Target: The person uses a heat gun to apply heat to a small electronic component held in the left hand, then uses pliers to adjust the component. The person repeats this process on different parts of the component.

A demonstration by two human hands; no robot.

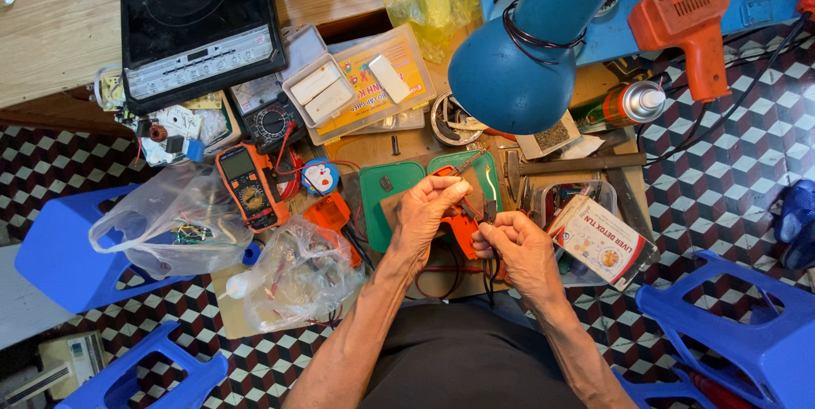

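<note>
Both hands work over the green tray [384, 193]. The left hand [429, 210] has its grip closed on orange pliers [450, 173]. The right hand [522, 248], just beside, pinches a black wire [491, 271].

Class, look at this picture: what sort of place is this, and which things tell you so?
Probably a small electronics repair bench: an orange multimeter, an orange soldering gun and a blue work lamp crowd the cluttered wooden bench.

Bright, even daylight — soft shadows, sharp focus, slight edge distortion.
</note>
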